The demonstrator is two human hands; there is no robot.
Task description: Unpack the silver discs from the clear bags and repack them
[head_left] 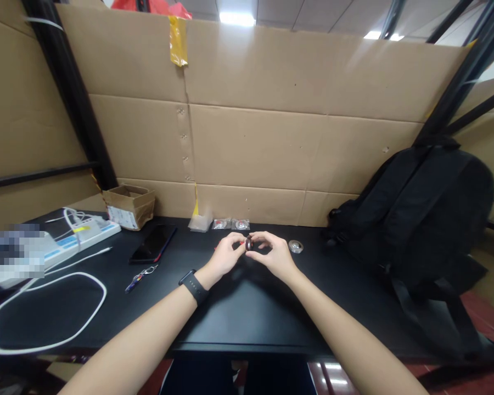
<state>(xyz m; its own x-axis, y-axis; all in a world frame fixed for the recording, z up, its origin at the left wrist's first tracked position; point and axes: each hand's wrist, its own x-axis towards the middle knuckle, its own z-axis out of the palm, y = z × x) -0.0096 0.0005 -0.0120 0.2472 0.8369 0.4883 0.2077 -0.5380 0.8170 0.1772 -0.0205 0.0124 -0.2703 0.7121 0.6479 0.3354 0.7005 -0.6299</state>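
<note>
My left hand (227, 253) and my right hand (274, 253) meet above the middle of the black table. Between their fingertips is a small dark brown round object (249, 244), seen nearly edge-on; its kind is too small to make out. Thumbs and fingers of both hands press on it from either side. Something red shows in part behind my left fingers. A clear, shiny round piece (295, 246) lies just right of my right hand. Beyond the hands sit two small clear packets (241, 224) with round things inside.
A black backpack (432, 214) stands at right. On the left are a phone (153, 244), a keyring (141, 277), a small cardboard box (130, 205), a power strip (84, 241) and a looped white cable (102, 296). A cardboard wall (251, 148) closes the back.
</note>
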